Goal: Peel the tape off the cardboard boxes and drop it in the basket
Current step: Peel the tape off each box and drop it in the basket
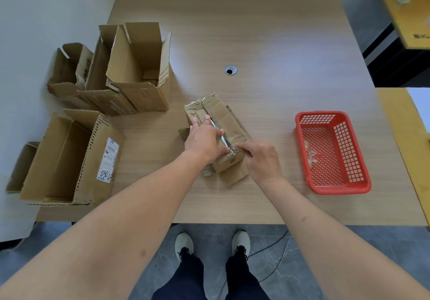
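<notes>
At the near edge of the view, two pale shoes (240, 240) stand on the grey tiled floor (290, 264) just short of the worktop (267, 43), with a thin cable (278, 241) trailing past the right one. Both bare forearms reach forward over the wood.

The right hand (261, 160) has its fingers curled, pinching the near end of a clear strip of tape (222, 136) between thumb and forefinger at the near end of a flattened cardboard box (221, 132). The left hand (204, 140) lies on top of the same box, fingers mostly straight and spread, pressing it down beside the tape; its thumb sits close to the lifted end. The tape runs lengthwise along the middle seam of the box and looks twisted and shiny where it has come away. The box lies flat in the middle of the worktop, angled slightly to the left.

To the right, well apart from the box, sits a red plastic basket (302, 122) with a lattice wall; a few crumpled clear scraps (311, 155) lie on its floor.

On the left edge of the worktop an open box (67, 157) lies on its side with a white label (108, 162) on one flap. Farther back on the left stand more open boxes (137, 67), flaps raised, bunched together.

Beyond the flattened box a round cable hole (230, 70) is set in the worktop. A yellow shelf (409, 13) shows at the far right corner.
</notes>
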`<state>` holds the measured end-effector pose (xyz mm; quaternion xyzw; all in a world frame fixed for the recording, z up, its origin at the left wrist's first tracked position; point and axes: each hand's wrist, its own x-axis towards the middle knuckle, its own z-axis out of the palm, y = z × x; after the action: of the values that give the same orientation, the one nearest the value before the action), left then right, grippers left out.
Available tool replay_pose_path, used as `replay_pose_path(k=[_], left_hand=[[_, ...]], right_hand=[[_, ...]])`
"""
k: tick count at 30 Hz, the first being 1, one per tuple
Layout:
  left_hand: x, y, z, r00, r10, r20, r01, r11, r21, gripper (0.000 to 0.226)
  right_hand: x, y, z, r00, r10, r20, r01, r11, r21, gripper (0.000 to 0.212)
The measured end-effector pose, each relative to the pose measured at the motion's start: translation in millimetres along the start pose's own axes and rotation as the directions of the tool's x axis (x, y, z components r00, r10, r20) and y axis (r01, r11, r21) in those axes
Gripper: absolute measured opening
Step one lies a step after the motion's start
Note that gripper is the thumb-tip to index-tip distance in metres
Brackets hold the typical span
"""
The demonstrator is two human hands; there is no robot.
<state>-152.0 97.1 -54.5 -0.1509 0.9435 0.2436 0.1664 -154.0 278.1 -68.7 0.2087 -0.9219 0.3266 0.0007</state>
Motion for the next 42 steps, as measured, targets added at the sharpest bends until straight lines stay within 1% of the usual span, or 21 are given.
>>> replay_pose_path(k=[2, 6, 8, 10, 13, 16, 18, 19, 22, 23, 25, 27, 29, 31, 33, 34, 35, 37, 38, 40, 42], left_hand=[[0.0, 0.4, 0.0, 1.000, -0.004, -0.004, 0.004, 1.000, -0.008, 0.069], [-0.9, 1.3, -0.2, 1.000, 0.003, 0.011, -0.003, 1.000, -0.023, 0.070], [-1.8, 1.5, 0.5, 1.000, 0.007, 0.019, -0.006, 1.000, -0.027, 0.070], [-2.1, -0.6, 0.8, 1.000, 0.011, 0.024, -0.011, 0.999, -0.032, 0.070], [-0.5, -6.1, 1.6, 0.999, 0.028, 0.024, -0.027, 0.998, -0.062, 0.070], [1.6, -9.2, 4.2, 0.999, 0.041, 0.022, -0.040, 0.997, -0.072, 0.071], [1.5, -10.4, 5.8, 0.999, 0.044, 0.023, -0.042, 0.997, -0.067, 0.070], [1.1, -11.0, 6.3, 0.999, 0.049, 0.022, -0.047, 0.997, -0.060, 0.070], [0.4, -11.5, 6.6, 0.997, 0.073, 0.029, -0.072, 0.997, -0.034, 0.071], [0.1, -11.1, 6.6, 0.997, 0.075, 0.033, -0.074, 0.997, -0.029, 0.071], [-0.4, -9.9, 6.5, 0.997, 0.067, 0.038, -0.066, 0.997, -0.027, 0.071], [0.1, -8.4, 6.4, 0.998, 0.057, 0.041, -0.056, 0.998, -0.027, 0.072], [0.9, -7.1, 6.9, 0.998, 0.050, 0.042, -0.049, 0.999, -0.023, 0.073], [1.4, -6.2, 7.1, 0.998, 0.049, 0.041, -0.048, 0.999, -0.019, 0.073], [1.4, -5.9, 6.9, 0.998, 0.048, 0.038, -0.048, 0.999, -0.020, 0.073], [1.3, -5.6, 6.8, 0.998, 0.050, 0.037, -0.049, 0.999, -0.021, 0.073], [0.8, -4.9, 6.4, 0.998, 0.053, 0.037, -0.052, 0.998, -0.021, 0.073], [-0.5, -3.3, 6.3, 0.997, 0.062, 0.040, -0.061, 0.998, -0.022, 0.072], [-1.3, -2.6, 6.5, 0.997, 0.065, 0.043, -0.064, 0.998, -0.020, 0.072], [-2.2, -0.9, 6.0, 0.997, 0.065, 0.046, -0.065, 0.998, -0.010, 0.072], [-2.5, 3.4, 5.6, 0.998, 0.055, 0.037, -0.055, 0.998, -0.005, 0.069]], right_hand=[[-0.3, 3.1, -2.1, 1.000, -0.017, 0.020, 0.017, 1.000, 0.014, 0.023], [6.0, 14.2, -6.1, 0.981, 0.037, 0.190, -0.042, 0.999, 0.024, 0.035], [7.9, 14.7, -5.3, 0.974, 0.060, 0.218, -0.065, 0.998, 0.015, 0.030], [8.3, 13.4, -3.3, 0.981, 0.112, 0.161, -0.119, 0.992, 0.034, 0.020], [2.8, 13.6, -3.4, 0.974, 0.220, 0.050, -0.226, 0.960, 0.167, 0.014], [-1.1, 17.2, -7.3, 0.924, 0.383, -0.020, -0.361, 0.887, 0.289, 0.007], [1.7, 22.6, -10.7, 0.875, 0.483, -0.039, -0.448, 0.836, 0.316, 0.008], [3.3, 24.7, -12.0, 0.868, 0.495, -0.035, -0.461, 0.830, 0.315, 0.009], [6.1, 26.4, -13.6, 0.875, 0.483, -0.016, -0.458, 0.838, 0.297, 0.022], [6.9, 26.4, -13.1, 0.881, 0.472, -0.028, -0.446, 0.850, 0.281, 0.022], [8.0, 27.4, -9.8, 0.905, 0.422, -0.052, -0.401, 0.888, 0.225, 0.013], [7.2, 29.0, -6.5, 0.943, 0.333, -0.023, -0.326, 0.933, 0.152, 0.007], [4.0, 30.2, -3.9, 0.982, 0.187, 0.018, -0.188, 0.979, 0.082, 0.011], [-2.9, 29.4, -4.4, 0.998, 0.043, 0.041, -0.045, 0.998, 0.055, 0.019], [-7.4, 30.1, -6.4, 0.998, -0.035, 0.051, 0.033, 0.998, 0.049, 0.029], [-7.8, 31.6, -7.3, 0.998, -0.032, 0.050, 0.029, 0.998, 0.060, 0.031], [-6.8, 33.2, -8.2, 0.999, 0.006, 0.045, -0.010, 0.997, 0.080, 0.030], [-1.8, 35.7, -9.9, 0.987, 0.149, 0.059, -0.155, 0.980, 0.124, 0.027], [0.3, 35.7, -10.3, 0.972, 0.217, 0.094, -0.229, 0.962, 0.146, 0.031], [1.5, 34.3, -8.4, 0.943, 0.283, 0.174, -0.314, 0.930, 0.192, 0.041], [1.5, 34.0, -5.5, 0.917, 0.352, 0.190, -0.392, 0.885, 0.252, 0.032]])
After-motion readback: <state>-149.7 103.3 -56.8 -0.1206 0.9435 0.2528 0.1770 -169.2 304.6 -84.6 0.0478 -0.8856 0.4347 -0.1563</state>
